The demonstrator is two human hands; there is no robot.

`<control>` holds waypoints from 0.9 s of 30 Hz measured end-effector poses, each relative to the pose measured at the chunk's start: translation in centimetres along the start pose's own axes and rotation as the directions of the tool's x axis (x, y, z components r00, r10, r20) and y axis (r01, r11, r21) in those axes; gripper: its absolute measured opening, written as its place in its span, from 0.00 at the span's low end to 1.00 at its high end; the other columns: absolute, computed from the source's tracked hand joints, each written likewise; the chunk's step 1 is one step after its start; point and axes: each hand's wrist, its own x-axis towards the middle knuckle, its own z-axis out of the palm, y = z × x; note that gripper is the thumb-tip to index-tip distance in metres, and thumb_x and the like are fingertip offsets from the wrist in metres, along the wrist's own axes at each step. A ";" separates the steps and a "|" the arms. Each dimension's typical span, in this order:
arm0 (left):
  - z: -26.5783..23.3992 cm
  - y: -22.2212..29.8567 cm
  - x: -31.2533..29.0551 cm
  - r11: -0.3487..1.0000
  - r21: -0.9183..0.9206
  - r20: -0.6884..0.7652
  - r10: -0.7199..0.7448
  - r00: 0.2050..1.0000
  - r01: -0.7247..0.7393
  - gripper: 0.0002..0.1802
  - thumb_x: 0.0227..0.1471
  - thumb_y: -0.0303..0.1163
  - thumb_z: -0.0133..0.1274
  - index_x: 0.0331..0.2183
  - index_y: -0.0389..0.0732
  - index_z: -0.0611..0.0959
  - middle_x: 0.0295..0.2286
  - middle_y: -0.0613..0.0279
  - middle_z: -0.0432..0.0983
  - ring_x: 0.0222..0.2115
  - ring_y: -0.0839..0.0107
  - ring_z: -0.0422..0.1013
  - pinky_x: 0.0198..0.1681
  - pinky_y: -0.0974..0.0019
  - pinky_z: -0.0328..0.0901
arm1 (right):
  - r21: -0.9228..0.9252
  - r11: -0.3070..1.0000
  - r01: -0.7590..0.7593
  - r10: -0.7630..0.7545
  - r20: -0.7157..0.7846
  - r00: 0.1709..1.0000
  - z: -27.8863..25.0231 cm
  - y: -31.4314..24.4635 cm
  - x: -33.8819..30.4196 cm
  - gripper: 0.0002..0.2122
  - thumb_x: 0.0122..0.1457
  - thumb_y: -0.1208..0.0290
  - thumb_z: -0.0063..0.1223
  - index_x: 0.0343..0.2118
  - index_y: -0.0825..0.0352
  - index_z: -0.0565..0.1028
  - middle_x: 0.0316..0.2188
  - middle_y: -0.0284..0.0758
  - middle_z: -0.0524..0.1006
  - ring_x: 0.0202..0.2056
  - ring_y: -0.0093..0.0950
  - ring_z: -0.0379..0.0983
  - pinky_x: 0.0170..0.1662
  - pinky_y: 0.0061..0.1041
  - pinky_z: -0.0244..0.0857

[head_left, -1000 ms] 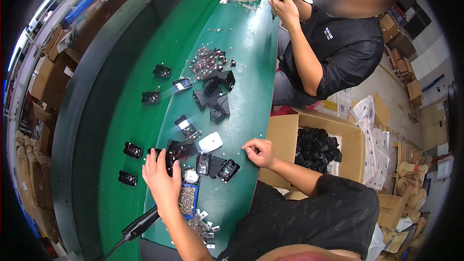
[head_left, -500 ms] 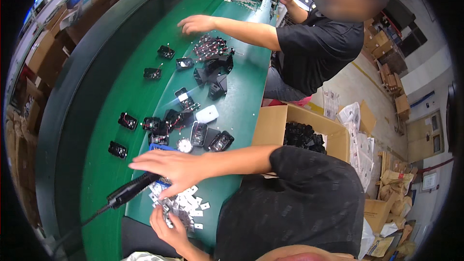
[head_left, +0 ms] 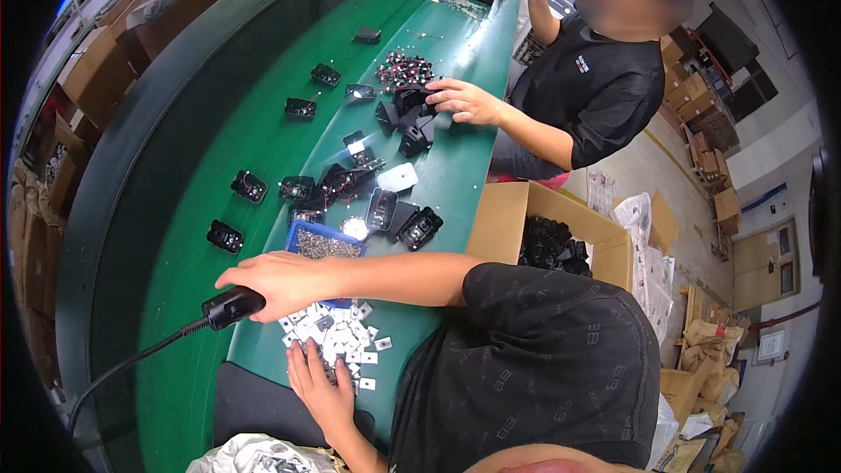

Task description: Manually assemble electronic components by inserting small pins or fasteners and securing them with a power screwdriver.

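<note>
My right hand [head_left: 279,285] is wrapped around a black corded electric screwdriver [head_left: 235,307], its cable end sticking out to the left; the rest is hidden by the hand. My left hand [head_left: 322,390] lies with fingers stretched out on a pile of small white and silver plates [head_left: 333,333]. Just beyond my right forearm sits a blue tray [head_left: 327,229] of screws [head_left: 324,245]. Past it are a round white part [head_left: 355,228] and open black housings [head_left: 420,228] with small wired parts inside.
More black housings [head_left: 250,186] line the green belt [head_left: 188,298]. Across the bench, a co-worker's hand [head_left: 464,102] touches black brackets near a heap of wired parts [head_left: 403,68]. A carton [head_left: 604,241] of black parts stands to the right, a dark pad [head_left: 254,403] near me.
My right hand has closed on the screwdriver, which lay under its open palm before. My left hand's fingers have flattened on the plates. The co-worker's reaching hand has drawn back to the brackets.
</note>
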 end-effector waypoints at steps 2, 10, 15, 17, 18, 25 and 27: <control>0.1 0.0 0.0 1.000 -0.018 -0.027 0.000 1.000 -0.001 0.31 0.46 0.31 0.54 0.53 0.35 0.69 0.56 0.46 0.61 0.57 0.47 0.55 0.60 0.48 0.49 | 0.032 0.999 0.017 -0.015 -0.050 0.999 -0.1 0.7 0.2 0.25 0.42 0.71 0.61 0.46 0.68 0.69 0.34 0.42 0.75 0.36 0.41 0.75 0.39 0.35 0.69; 0.6 -0.3 -0.6 0.997 -0.068 -0.127 -0.051 0.991 0.043 0.24 0.47 0.25 0.52 0.49 0.33 0.73 0.48 0.46 0.69 0.52 0.49 0.63 0.56 0.53 0.55 | 0.292 0.947 -0.138 0.209 -0.232 0.950 -4.5 -1.0 -0.9 0.20 0.41 0.67 0.67 0.35 0.69 0.71 0.22 0.34 0.73 0.26 0.25 0.71 0.32 0.27 0.66; 0.6 -1.6 -0.7 0.989 -0.100 -0.181 -0.126 0.975 0.109 0.23 0.43 0.23 0.55 0.45 0.35 0.76 0.43 0.47 0.72 0.46 0.49 0.66 0.53 0.52 0.58 | 0.324 0.932 -0.160 0.281 -0.371 0.885 -4.5 -0.7 -1.4 0.20 0.41 0.68 0.69 0.37 0.68 0.74 0.25 0.29 0.75 0.28 0.23 0.71 0.34 0.25 0.68; -0.2 -0.7 0.7 0.998 -0.032 -0.240 -0.057 0.969 0.051 0.20 0.42 0.23 0.57 0.42 0.37 0.79 0.40 0.52 0.73 0.43 0.53 0.68 0.49 0.57 0.61 | 0.457 0.862 -0.219 0.390 -0.323 0.862 -5.5 0.2 -2.0 0.22 0.40 0.66 0.71 0.37 0.68 0.74 0.25 0.29 0.75 0.28 0.16 0.70 0.33 0.21 0.68; -0.5 -0.5 1.2 0.997 -0.050 -0.242 -0.066 0.968 0.055 0.18 0.41 0.23 0.58 0.39 0.38 0.80 0.37 0.55 0.74 0.41 0.56 0.69 0.47 0.59 0.61 | 0.454 0.875 -0.168 0.350 -0.353 0.868 -5.5 0.7 -2.2 0.21 0.42 0.69 0.70 0.39 0.68 0.74 0.26 0.28 0.74 0.29 0.16 0.70 0.35 0.20 0.67; -0.6 -1.0 0.1 0.968 -0.159 -0.217 -0.227 0.950 0.195 0.14 0.41 0.23 0.58 0.35 0.40 0.82 0.33 0.57 0.75 0.36 0.58 0.71 0.41 0.60 0.64 | 0.565 0.825 -0.018 0.216 -0.285 0.934 -4.9 2.2 -2.5 0.24 0.44 0.72 0.69 0.45 0.67 0.71 0.26 0.25 0.72 0.29 0.16 0.69 0.34 0.17 0.64; -0.6 -1.3 0.3 0.948 -0.218 -0.242 -0.281 0.929 0.230 0.11 0.42 0.24 0.59 0.34 0.39 0.82 0.31 0.57 0.76 0.34 0.58 0.72 0.39 0.61 0.66 | 0.633 0.774 0.012 0.193 -0.253 0.948 -4.9 2.8 -2.4 0.26 0.43 0.73 0.69 0.47 0.66 0.71 0.26 0.24 0.71 0.29 0.15 0.69 0.34 0.17 0.64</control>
